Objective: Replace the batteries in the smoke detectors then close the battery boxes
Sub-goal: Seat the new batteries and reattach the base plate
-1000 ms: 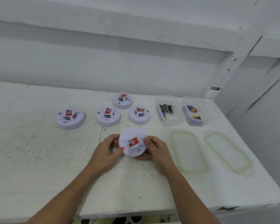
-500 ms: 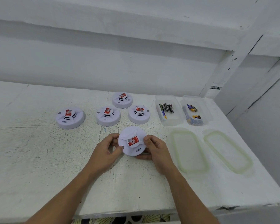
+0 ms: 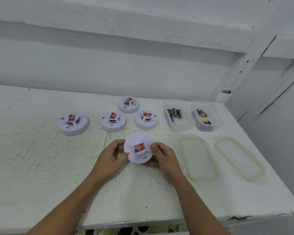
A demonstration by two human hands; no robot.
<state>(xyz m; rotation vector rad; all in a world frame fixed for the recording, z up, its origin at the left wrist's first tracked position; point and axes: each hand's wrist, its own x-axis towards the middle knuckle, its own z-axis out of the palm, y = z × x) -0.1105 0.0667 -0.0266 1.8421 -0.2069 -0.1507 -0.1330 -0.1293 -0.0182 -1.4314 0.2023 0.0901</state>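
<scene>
You hold 1 white smoke detector (image 3: 139,149) between both hands, about midway between the counter's (image 3: 41,158) back and front edges, its face with the red label tilted up toward you. Your left hand (image 3: 111,157) grips its left rim, fingers curled behind and the thumb pressed at the lower left of the face, where a small red light (image 3: 129,154) glows beside the thumb tip. Your right hand (image 3: 163,156) clamps the right rim, thumb on the face and fingers wrapped underneath. Whether the detector touches the counter or sits just above it, you cannot tell. Beyond it, toward the back edge, 4 more detectors stand label-up: 1 apart at the left (image 3: 73,122), 1 in the middle (image 3: 113,121), 1 nearest the back edge (image 3: 128,104) and 1 at the right (image 3: 146,119). Toward the back right corner sit 2 clear open containers side by side: the left container (image 3: 182,128) holds a row of dark batteries (image 3: 174,113), and the right container (image 3: 218,119) holds blue and yellow batteries (image 3: 202,113). In front of them 2 clear lids lie flat, the left lid (image 3: 198,158) near your right hand and the right lid (image 3: 238,158) by the counter's right edge.
</scene>
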